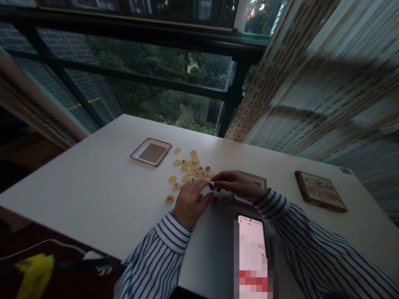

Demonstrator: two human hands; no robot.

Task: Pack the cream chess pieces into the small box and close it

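My left hand [190, 202] and my right hand [238, 185] meet over the front of a pile of xiangqi pieces. A single round xiangqi piece [212, 185] is pinched between their fingertips, tilted on edge. Its face cannot be read. Loose cream discs [189, 172] with red or black characters lie spread just beyond my fingers, some face down. One red-marked disc [170, 199] rests apart, left of my left hand. Below my right hand, a few discs [215, 199] sit in shadow. Part of a shallow tray [262, 182] shows behind my right wrist, mostly covered.
A shallow open box part [171, 145] stands at the back left of the white table [93, 174]. To the right lies a flat decorated box [321, 191]. A lit phone [252, 236] lies in front of me between my forearms. A window and railing border the far edge.
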